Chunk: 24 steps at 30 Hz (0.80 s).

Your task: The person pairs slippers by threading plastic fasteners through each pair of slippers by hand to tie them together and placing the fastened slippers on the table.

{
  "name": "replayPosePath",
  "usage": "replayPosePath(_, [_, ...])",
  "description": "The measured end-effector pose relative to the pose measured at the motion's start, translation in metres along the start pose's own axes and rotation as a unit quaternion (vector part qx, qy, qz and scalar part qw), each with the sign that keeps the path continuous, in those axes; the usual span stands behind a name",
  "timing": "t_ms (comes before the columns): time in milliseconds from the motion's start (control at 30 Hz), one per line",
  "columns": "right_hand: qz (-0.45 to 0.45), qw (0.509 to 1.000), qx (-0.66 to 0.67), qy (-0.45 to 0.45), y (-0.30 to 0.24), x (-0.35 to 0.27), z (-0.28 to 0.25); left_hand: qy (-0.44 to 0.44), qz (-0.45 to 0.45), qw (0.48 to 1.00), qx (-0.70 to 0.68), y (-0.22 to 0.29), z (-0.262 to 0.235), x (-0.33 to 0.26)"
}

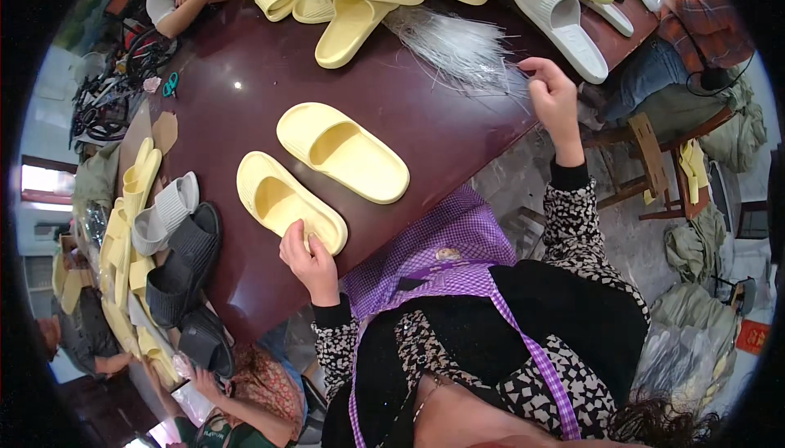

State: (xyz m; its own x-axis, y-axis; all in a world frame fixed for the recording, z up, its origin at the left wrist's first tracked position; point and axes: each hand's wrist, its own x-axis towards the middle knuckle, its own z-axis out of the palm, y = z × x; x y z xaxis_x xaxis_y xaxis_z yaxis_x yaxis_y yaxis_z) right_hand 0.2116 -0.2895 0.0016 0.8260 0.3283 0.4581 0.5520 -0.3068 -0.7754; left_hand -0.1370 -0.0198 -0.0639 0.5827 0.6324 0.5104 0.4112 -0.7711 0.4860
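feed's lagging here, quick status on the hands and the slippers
Left hand on heel of near yellow slipper. Right hand pinching clear plastic strands. Second yellow slipper alongside, untouched. Nothing between them.
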Motion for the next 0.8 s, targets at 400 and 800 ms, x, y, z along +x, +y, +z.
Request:
replayPosePath(400, [0.038, 0.920, 0.383, 0.077, -0.039, -0.007, -0.030, 0.018, -0.004, 1.000, -0.007, 0.001, -0.015, 0.016])
replayPosePath(800, [-0.066, 0.874, 0.352, -0.328, -0.133, -0.009, 0.047, -0.019, 0.176, 0.960, -0.219, 0.136, -0.060, 0.098])
